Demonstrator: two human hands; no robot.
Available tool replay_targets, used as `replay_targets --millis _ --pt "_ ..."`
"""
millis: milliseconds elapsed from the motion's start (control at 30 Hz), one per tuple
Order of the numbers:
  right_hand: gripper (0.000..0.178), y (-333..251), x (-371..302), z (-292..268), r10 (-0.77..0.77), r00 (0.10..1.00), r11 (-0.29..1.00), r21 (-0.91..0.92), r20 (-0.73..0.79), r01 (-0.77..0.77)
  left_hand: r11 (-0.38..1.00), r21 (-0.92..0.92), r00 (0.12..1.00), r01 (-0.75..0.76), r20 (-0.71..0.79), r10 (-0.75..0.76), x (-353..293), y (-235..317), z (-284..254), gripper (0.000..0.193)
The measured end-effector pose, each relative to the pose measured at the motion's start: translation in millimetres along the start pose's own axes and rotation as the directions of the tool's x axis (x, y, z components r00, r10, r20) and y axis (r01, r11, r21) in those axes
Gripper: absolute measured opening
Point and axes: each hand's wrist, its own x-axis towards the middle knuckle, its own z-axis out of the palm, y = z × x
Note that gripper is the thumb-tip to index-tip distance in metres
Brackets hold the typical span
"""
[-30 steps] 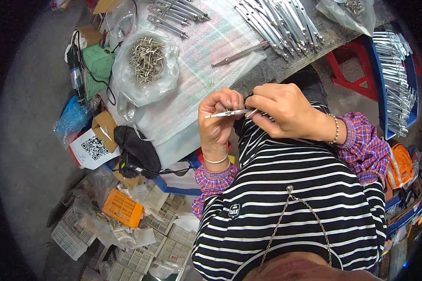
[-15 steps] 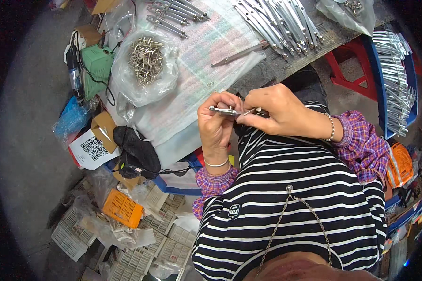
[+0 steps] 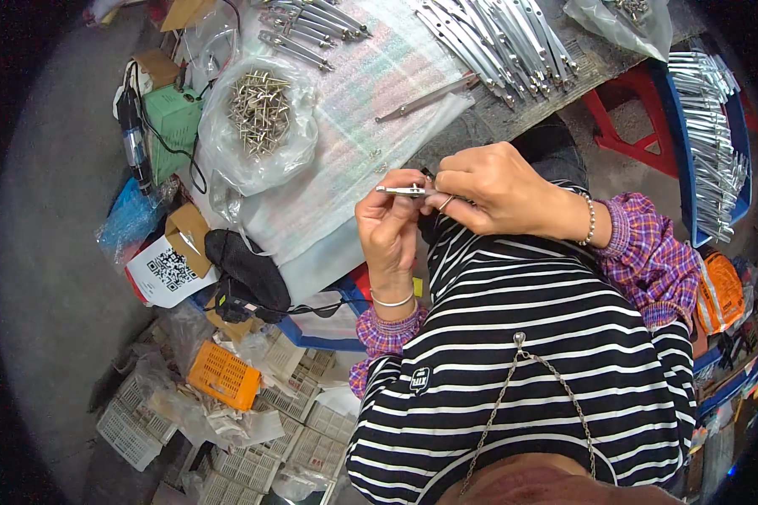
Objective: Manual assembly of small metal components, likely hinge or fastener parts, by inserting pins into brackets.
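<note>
Head camera view shows the slim silver metal piece (image 3: 402, 191) raised in front of the black-and-white striped top (image 3: 531, 311), just off the table's near edge. The bare left hand (image 3: 390, 227) pinches it between thumb and bent fingers, its free end pointing left; the grip seems meant to steady it flat and visible. The bare right hand (image 3: 504, 189) has thumb and fingers drawn together at the other end; whether they clasp the piece or some smaller part, I cannot tell, since the fingers hide it.

On the table, a white translucent foam sheet (image 3: 345, 139) probably guards finishes against scratches. One single narrow metal bar (image 3: 421, 101) lies there alone. The crumpled clear plastic bag (image 3: 303, 139) is spread open on the left, presumably so its small silvery metal pins (image 3: 259, 109) can be reached. Long shiny silver bars (image 3: 493, 42) lie roughly parallel beyond the right hand, near ends toward the person, which likely makes them easy to pick up. More slender silver bars (image 3: 712, 151) fill the long blue plastic tray (image 3: 691, 202) at right, apparently kept separate from the table's pile.
</note>
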Motion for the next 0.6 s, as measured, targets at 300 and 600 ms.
replay_targets --millis 300,600 --pt "0.017 -0.5 1.5 3.2 0.045 0.999 0.997 0.067 -0.029 -0.043 0.984 0.145 0.98 -0.102 -0.157 0.124 -4.5 -9.9 6.4 0.014" --pt "0.013 -5.4 2.0 1.6 0.042 0.998 0.999 -0.001 0.037 -0.042 0.992 -0.035 0.963 -0.125 -0.246 0.113 -7.1 -20.2 11.9 0.019"
